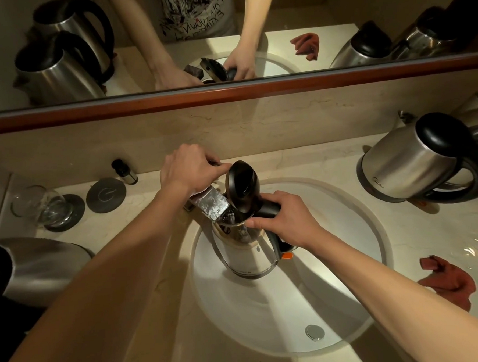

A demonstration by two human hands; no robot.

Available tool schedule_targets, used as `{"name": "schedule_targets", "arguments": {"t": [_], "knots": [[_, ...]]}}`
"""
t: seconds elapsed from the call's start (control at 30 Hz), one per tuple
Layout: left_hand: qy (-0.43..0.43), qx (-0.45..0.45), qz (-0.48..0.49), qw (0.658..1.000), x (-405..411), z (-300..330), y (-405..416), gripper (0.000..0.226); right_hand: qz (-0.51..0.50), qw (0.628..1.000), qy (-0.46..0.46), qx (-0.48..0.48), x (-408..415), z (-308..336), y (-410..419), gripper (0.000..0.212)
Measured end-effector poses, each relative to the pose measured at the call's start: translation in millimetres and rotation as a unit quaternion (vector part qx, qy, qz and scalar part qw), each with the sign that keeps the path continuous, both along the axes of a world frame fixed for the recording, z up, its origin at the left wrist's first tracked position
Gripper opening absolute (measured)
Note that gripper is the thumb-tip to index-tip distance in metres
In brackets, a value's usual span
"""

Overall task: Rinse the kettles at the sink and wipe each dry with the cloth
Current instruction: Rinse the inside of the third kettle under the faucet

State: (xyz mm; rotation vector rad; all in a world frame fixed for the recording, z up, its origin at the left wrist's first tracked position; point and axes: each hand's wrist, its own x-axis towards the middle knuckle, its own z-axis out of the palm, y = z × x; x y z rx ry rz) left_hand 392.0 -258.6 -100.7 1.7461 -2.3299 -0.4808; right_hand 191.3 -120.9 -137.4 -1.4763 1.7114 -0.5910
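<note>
- Head view, looking down at sink (351,300) set in a beige counter (163,339).
- Steel kettle (245,260) held upright over the basin, lid (242,184) flipped open, mouth right under the faucet spout (213,207).
- R hand (283,220): fingers curled round the kettle's black handle at the top, firm grip, thumb near the rim.
- L hand (191,168): sits on the faucet behind the spout, fingers bent over what looks like the lever; lever itself mostly hidden, so can't tell how tight the hold is.
- Orange tab on kettle handle, just below R wrist.
- Can't tell if water is running; inside of kettle too dark.
- Red-brown cloth (451,279) crumpled on counter, R of the basin, apart from both hands.
- 2nd kettle (415,161), lid shut, on counter far R, tilted look from lens; "Midea" on its side.
- 3rd kettle (38,265) at L edge, partly cut off by frame.
- Drain plug (314,332) at near side of basin.
- L back of counter: upturned glass (42,205) on a dark coaster, round grey coaster (106,195) beside it, small dark bottle (125,172) by the wall.
- Mirror (278,16) above with wood frame; reflects hands, kettles and cloth.
</note>
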Motion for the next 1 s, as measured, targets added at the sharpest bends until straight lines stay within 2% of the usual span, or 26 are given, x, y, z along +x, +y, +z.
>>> {"name": "schedule_targets", "arguments": {"t": [0.53, 0.7, 1.0], "knots": [[0.001, 0.001, 0.003, 1.0, 0.7, -2.6, -1.1, 0.048, 0.003, 1.0, -0.008, 0.004, -0.6, -2.3, -0.5, 0.058], [0.002, -0.002, -0.004, 1.0, 0.6, -1.5, 0.0, 0.047, 0.004, 1.0, -0.003, -0.002, -1.1, -4.9, -1.3, 0.067], [-0.001, -0.004, -0.005, 1.0, -0.2, -0.5, 0.4, 0.047, 0.005, 1.0, -0.002, -0.005, -1.6, -4.5, -1.1, 0.061]]}}
